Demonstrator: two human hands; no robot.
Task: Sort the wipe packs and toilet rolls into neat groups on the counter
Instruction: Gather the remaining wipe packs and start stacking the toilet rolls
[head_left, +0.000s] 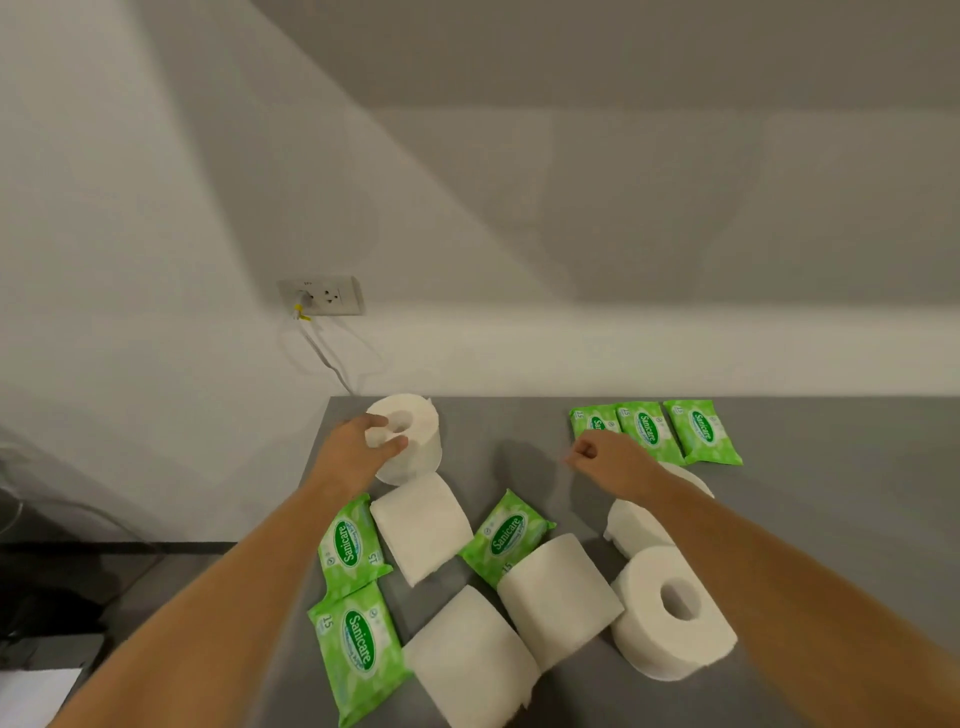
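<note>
My left hand (358, 447) grips an upright white toilet roll (415, 441) at the counter's far left corner, fingers on its top edge. My right hand (608, 460) hovers with fingers curled and nothing in it, just in front of a row of three green wipe packs (675, 428) at the back right. Several more toilet rolls (561, 592) lie or stand in the near middle. Another roll (634, 525) is partly hidden under my right forearm. Loose green wipe packs lie at the left (350, 545), front left (358, 649) and middle (506, 535).
The grey counter (831, 519) ends at a left edge near my left arm, with a drop to a dark floor beyond. A wall socket (324, 296) with a white cable hangs on the wall behind the counter's corner.
</note>
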